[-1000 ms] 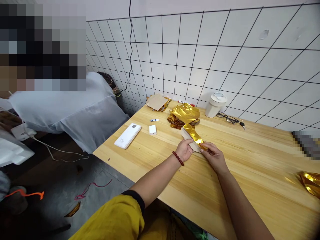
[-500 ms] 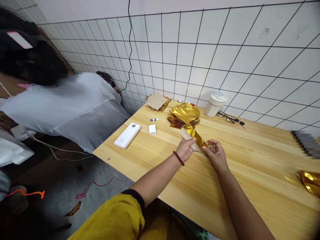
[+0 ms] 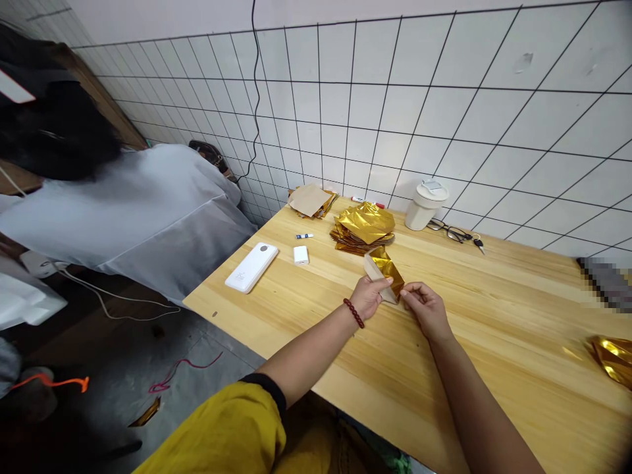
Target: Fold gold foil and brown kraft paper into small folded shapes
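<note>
A partly folded sheet of gold foil paper (image 3: 388, 265), with a pale backing along its left side, is held above the wooden table (image 3: 306, 309). My left hand (image 3: 369, 296), with a dark red bead bracelet at the wrist, grips its lower left part, thumb on top. At the lower right corner, my right hand (image 3: 425, 308) pinches the sheet between thumb and fingers. Just behind it lies a stack of gold foil paper (image 3: 365, 224). Farther back on the left sits a second pile of sheets, pale side up (image 3: 309, 201).
A white power bank (image 3: 251, 266), a small white block (image 3: 301, 255) and a marker (image 3: 368, 202) lie on the table. Along the wall stand a lidded cup (image 3: 425, 205), glasses (image 3: 457, 234) and keys (image 3: 478, 245). Gold foil (image 3: 615, 359) lies at right. A person (image 3: 162, 204) sits at left.
The foil sheet has shifted slightly right and toward me, and its gold strip looks shorter and wider. My left thumb has moved right across it. The person at left has leaned farther left.
</note>
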### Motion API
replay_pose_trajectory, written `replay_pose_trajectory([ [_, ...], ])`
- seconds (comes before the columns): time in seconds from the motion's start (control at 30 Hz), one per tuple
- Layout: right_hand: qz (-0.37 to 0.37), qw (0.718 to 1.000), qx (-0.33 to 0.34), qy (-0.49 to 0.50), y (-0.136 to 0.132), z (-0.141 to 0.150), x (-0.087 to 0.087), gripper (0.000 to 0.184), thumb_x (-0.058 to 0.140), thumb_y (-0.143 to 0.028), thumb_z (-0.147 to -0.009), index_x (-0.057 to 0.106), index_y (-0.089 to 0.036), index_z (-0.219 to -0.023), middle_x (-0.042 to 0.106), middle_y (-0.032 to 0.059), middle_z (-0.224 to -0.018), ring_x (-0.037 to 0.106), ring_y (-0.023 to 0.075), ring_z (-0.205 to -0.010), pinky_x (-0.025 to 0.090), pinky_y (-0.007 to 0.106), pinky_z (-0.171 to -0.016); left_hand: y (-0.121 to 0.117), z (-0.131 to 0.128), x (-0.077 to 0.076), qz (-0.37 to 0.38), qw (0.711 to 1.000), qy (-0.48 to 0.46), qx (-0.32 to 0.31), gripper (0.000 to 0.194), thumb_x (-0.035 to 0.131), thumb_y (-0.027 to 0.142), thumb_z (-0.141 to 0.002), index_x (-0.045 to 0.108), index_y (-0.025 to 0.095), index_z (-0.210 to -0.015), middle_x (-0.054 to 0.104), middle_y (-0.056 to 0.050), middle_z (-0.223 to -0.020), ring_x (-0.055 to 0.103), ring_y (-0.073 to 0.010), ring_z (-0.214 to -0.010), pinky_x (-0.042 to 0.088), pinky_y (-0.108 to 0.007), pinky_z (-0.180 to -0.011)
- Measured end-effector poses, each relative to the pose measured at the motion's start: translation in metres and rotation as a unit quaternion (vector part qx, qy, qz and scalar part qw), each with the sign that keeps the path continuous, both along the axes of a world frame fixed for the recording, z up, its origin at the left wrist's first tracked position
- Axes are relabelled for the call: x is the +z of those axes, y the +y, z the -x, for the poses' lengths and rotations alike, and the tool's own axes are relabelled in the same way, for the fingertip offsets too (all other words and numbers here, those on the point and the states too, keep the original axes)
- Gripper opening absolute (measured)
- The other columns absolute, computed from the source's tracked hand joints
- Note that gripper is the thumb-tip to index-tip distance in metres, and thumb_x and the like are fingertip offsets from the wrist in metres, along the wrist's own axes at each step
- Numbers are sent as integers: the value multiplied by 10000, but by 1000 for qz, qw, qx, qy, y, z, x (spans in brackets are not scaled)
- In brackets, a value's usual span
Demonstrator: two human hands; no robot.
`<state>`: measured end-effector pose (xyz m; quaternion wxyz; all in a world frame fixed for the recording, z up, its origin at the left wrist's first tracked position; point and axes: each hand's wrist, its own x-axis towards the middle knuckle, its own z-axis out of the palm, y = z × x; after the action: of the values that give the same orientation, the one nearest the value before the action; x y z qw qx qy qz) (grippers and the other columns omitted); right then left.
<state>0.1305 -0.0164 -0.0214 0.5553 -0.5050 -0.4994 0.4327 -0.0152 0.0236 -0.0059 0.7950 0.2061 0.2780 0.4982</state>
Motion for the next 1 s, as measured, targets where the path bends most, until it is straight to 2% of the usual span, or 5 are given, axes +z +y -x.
replay_pose_trajectory([
  [0.17,-1,999,-26,28,3,3,-5,407,851,-417,-635,609,-212,-889,588,-28,-666,502,98,-539,421,219,-501,-4,0,3,-22,999,21,-36,425,909,266,-466,691,101,-792,694,-57,-761,632,-156,-709,468,-332,-781],
  [0.43,11,997,-30,68,4,-2,1,359,834,-449,-649,610,-204,-786,556,-38,-574,449,88,-470,388,223,-453,-7,-1,-4,-127,982,93,-105,550,917,320,-453,691,110,-908,689,-49,-825,612,-128,-724,466,-301,-764],
  [0.7,28,998,-14,58,3,-6,-3,366,821,-432,-661,576,-184,-550,542,-4,-510,473,113,-489,401,254,-471,-2,0,-4,-69,994,90,-2,357,873,281,-505,669,123,-752,612,18,-644,487,-52,-518,379,-239,-575],
  [0.83,17,997,-41,64,2,-3,-5,325,868,-398,-592,647,-197,-720,610,-5,-621,471,115,-505,410,258,-455,-3,0,-2,-65,996,61,-25,424,889,272,-492,693,129,-841,674,-18,-754,543,-74,-605,410,-247,-631],
  [1.0,0,996,-42,82,4,-3,-4,290,824,-392,-674,607,-199,-687,541,-22,-562,468,113,-503,414,258,-466,-4,-2,-3,-80,993,81,-35,356,876,304,-526,714,103,-771,692,-54,-748,580,-112,-674,435,-271,-696],
])
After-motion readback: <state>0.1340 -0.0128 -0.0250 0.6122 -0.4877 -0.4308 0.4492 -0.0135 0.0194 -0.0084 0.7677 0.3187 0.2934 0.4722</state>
